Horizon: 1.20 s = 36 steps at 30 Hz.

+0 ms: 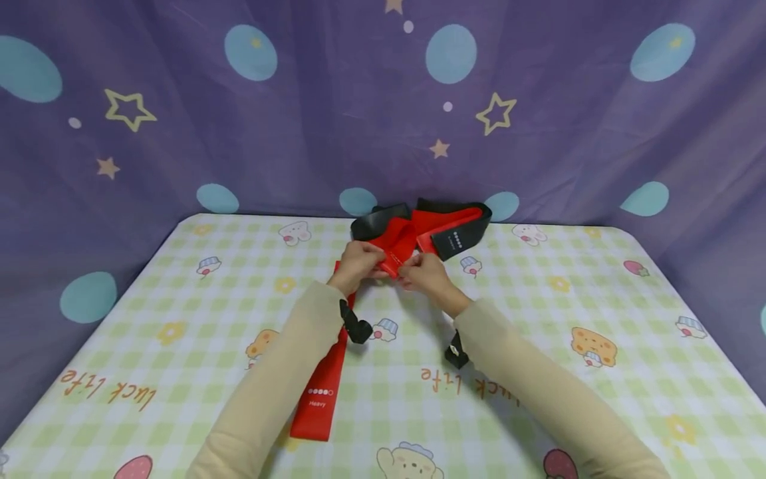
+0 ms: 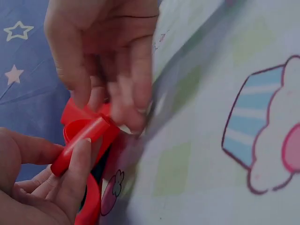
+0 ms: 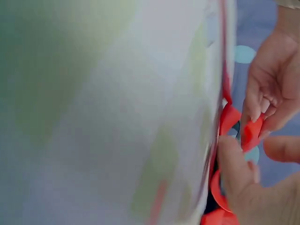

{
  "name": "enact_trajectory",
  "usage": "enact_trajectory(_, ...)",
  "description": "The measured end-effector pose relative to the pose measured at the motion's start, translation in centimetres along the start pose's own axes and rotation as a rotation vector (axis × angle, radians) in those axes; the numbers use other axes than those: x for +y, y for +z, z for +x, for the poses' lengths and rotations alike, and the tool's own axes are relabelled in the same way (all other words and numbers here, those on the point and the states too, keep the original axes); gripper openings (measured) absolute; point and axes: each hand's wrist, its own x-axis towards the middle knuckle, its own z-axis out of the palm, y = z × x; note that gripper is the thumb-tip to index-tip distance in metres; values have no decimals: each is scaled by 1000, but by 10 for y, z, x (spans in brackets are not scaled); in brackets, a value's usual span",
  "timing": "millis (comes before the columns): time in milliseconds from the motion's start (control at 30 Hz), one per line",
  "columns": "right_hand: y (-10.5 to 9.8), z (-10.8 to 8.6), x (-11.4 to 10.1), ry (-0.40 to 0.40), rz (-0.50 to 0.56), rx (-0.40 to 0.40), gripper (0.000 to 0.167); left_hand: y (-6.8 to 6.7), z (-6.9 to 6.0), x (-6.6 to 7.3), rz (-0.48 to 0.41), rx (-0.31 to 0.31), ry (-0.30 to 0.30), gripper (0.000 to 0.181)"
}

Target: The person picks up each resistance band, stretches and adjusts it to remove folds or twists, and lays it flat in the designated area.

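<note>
A red resistance band is bunched at the far middle of the table, in loops. My left hand pinches a folded part of it between thumb and fingers, as the left wrist view shows at the red fold. My right hand is beside that fold; in the right wrist view its thumb and forefinger stand apart, with no band gripped between them. A flat end of red band, printed "Heavy", runs toward me under the left forearm. Black band with a printed label lies looped behind the hands.
The table wears a green-checked cloth with printed cupcakes and lettering. Directly behind its far edge hangs a purple curtain with stars and blue spots. Black wrist straps hang below both sleeves.
</note>
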Motion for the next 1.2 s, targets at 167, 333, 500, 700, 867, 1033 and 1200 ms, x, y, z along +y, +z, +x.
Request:
enact_trajectory(167,0,-1,0,269,419,-127,34,4,-3,2,-32,12,55,21)
enact_trajectory(333,1,7,4,392,729,-176,39,6,-7,1,-46,-4,69,24)
enact_trajectory(500,1,14,7,367,751,-83,38,4,-10,-1,-102,-49,40,25)
enact_trajectory(700,5,15,6,367,700,-37,37,1,-15,-1,-68,-77,-27,27)
enact_trajectory(867,8,19,2,353,697,14,40,1,-19,0,29,-116,-88,33)
enact_trajectory(1033,5,21,-1,333,628,23,41,2,-25,1,59,-131,-121,38)
enact_trajectory(1200,2,24,-6,289,478,64,37,-2,-31,-2,80,-141,-131,41)
